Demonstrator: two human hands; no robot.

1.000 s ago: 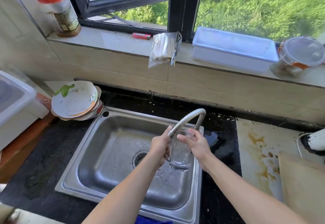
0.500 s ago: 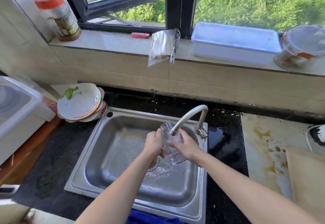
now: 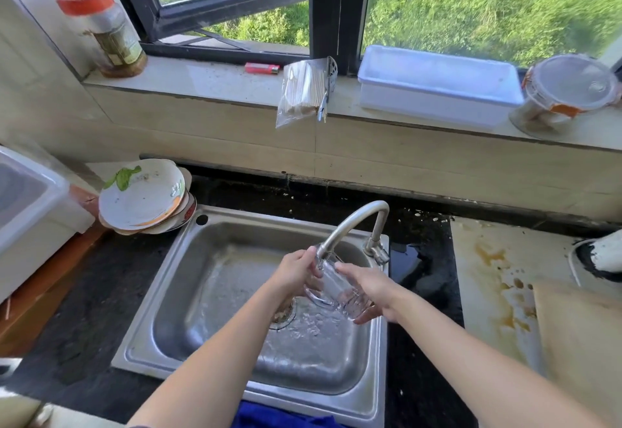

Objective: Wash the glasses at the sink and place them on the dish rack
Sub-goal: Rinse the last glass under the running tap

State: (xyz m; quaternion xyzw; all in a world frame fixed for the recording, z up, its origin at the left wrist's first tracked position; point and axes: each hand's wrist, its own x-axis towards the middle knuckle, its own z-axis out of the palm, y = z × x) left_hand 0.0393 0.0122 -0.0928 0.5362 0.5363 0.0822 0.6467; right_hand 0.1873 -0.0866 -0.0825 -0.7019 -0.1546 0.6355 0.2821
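A clear drinking glass (image 3: 333,288) is held tilted under the curved metal faucet (image 3: 350,222), over the steel sink (image 3: 208,259). My left hand (image 3: 294,273) grips the glass near its rim, right below the spout. My right hand (image 3: 370,288) wraps round the lower part and base of the glass. Water runs over the glass and ripples across the sink floor by the drain (image 3: 284,315). No dish rack shows in this view.
A stack of dirty plates (image 3: 144,197) sits at the sink's back left corner. A white bin (image 3: 30,202) stands at far left. On the sill are a red-capped jar (image 3: 104,30), a lighter (image 3: 262,68), a bag of sticks (image 3: 303,91), a white box (image 3: 437,82) and a lidded container (image 3: 568,91). A stained board (image 3: 498,279) lies at right.
The glass went from upright under the spout to tilted on its side. My right hand slid down to its base, and water now spreads across the sink floor.
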